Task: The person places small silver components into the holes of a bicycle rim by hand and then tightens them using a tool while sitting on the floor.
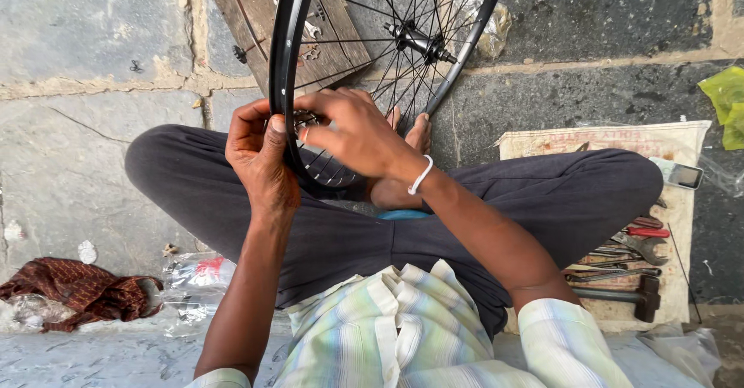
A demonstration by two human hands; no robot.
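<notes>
Gripping bicycle wheel rim (280,55), both hands

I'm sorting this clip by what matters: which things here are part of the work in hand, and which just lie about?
In use: bicycle wheel; left hand gripping its rim; right hand at the spokes.

Lying about: hammer, pliers, red cloth, wooden board, yellow-green bag.

Grey stone-slab floor (85,55) in daylight; wooden board (256,8) at twelve o'clock, reddish cloth (77,289) at eight.
</notes>
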